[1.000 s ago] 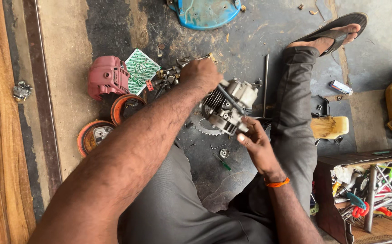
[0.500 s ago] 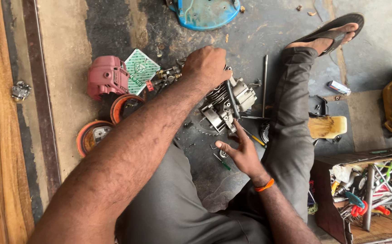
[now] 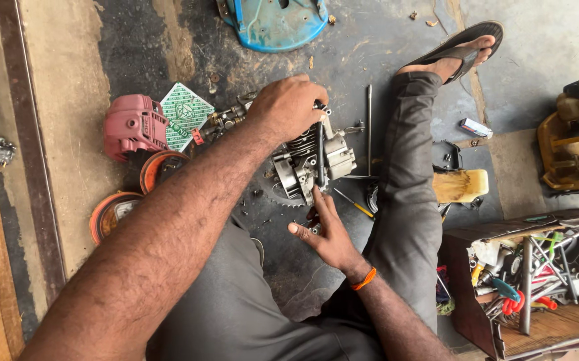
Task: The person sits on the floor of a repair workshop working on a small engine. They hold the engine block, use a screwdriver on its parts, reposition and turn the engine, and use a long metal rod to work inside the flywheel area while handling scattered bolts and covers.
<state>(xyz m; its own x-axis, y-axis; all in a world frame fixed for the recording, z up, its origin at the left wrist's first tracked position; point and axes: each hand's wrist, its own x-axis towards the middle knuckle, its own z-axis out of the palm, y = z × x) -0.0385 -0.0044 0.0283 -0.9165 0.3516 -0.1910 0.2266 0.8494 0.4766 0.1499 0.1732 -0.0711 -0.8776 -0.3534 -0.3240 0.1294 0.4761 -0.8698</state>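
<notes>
A small grey metal engine point(image 3: 303, 164) lies on the stained concrete floor between my legs. My left hand point(image 3: 288, 107) is closed over the top of a dark wrench shaft point(image 3: 319, 155) that stands across the engine. My right hand point(image 3: 327, 232), with an orange band at the wrist, rests just below the engine. Its fingers are spread and its fingertips touch the engine's lower edge near the foot of the shaft. A carburettor part point(image 3: 226, 120) sticks out to the left of the engine.
A red engine cover point(image 3: 132, 124), a green patterned card point(image 3: 186, 113) and two orange round parts point(image 3: 162, 167) lie to the left. A blue cover point(image 3: 276, 20) lies ahead. A metal rod point(image 3: 369, 127), wooden block point(image 3: 460, 186), open toolbox point(image 3: 536, 281) and yellow machine point(image 3: 576, 147) are on the right.
My right hand let go of the engine's side and dropped lower, opening its fingers. My left hand shifted up onto the top of the wrench shaft.
</notes>
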